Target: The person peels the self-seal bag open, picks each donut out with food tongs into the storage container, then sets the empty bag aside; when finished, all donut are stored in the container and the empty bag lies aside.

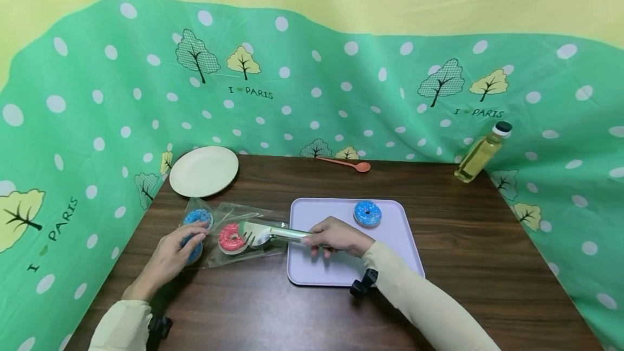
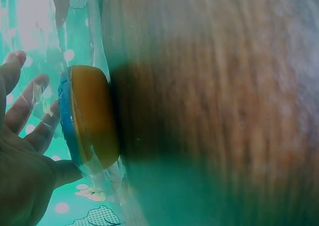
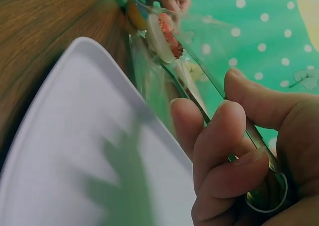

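Note:
My right hand [image 1: 336,234] grips metal food tongs [image 1: 287,233] over the lilac tray [image 1: 341,281]. The fork-like end of the tongs reaches a doughnut with red icing [image 1: 230,238], which lies in a clear plastic bag [image 1: 270,251]. In the right wrist view the red-iced doughnut [image 3: 169,39] shows between the two arms of the tongs. To the left, my left hand [image 1: 168,256] rests on the plastic over blue-iced doughnuts [image 1: 199,216], covering part of them. In the left wrist view its fingers spread beside one blue-iced doughnut [image 2: 92,116], behind clear film.
Another blue-iced doughnut [image 1: 368,214] sits at the tray's back right. A white plate [image 1: 203,171] stands at the back left. An orange spoon [image 1: 362,167] lies along the back edge, and a bottle of yellow oil [image 1: 480,156] stands at the back right corner.

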`<state>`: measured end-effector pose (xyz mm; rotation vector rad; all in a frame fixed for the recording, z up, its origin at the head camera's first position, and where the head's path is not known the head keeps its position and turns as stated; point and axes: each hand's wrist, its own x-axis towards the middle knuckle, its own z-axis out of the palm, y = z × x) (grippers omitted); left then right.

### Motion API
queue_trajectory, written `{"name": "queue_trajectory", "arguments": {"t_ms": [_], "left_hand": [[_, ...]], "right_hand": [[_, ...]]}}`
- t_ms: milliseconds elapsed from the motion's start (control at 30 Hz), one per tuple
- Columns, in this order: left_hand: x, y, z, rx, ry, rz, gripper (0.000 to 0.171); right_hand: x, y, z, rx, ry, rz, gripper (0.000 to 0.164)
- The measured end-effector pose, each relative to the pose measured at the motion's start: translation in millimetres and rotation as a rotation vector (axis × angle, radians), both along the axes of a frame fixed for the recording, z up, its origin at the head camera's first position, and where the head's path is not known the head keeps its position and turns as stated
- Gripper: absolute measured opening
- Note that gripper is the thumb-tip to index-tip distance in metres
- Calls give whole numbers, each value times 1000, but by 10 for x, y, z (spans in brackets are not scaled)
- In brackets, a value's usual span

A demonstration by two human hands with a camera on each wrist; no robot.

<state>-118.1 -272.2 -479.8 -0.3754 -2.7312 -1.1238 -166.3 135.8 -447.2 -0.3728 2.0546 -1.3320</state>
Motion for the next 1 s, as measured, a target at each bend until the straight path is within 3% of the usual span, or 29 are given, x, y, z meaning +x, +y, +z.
{"name": "queue_trajectory", "arguments": {"t_ms": [400,1000], "left_hand": [[24,-9,2,20,6,-13,19],[7,-2,-16,34,37,-33,17]], "right_hand": [[84,337,45,7,-23,-45,37],[166,929,171,61,23,-135,41]]}}
